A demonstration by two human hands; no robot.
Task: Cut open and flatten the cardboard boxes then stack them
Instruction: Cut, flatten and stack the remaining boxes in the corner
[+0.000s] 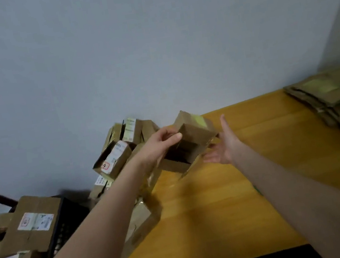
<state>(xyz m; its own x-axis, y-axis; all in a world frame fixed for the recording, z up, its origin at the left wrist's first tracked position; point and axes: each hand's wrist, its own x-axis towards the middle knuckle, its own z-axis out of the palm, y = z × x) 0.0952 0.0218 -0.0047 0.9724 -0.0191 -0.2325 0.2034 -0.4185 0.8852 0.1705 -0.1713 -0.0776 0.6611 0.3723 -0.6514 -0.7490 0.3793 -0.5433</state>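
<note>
The small cardboard box (195,132) is held in the air above the far left part of the tabletop (242,206), close to the wall. The left hand (158,145) grips it from the left side: the fingers (165,132) are curled over its upper edge and the thumb presses on the near face. The right hand (225,146) is open, palm turned to the box, with its fingers straight and apart, just beside the lower right corner. I cannot tell if it touches the box.

The box seems empty and light, because one hand carries it easily. The cardboard looks thin, so it is stiff along the edges but will bend if the walls are squeezed. I think the best hold is on two opposite walls near the corners, not on the loose flaps.

The box is tilted. Its open, dark mouth faces near and down, toward the person, with flaps hanging below. The closed end, with a yellowish patch, points far and up. The long axis seems to run between these two ends.

At the far right lies a stack of flattened cardboard (333,104).
</note>
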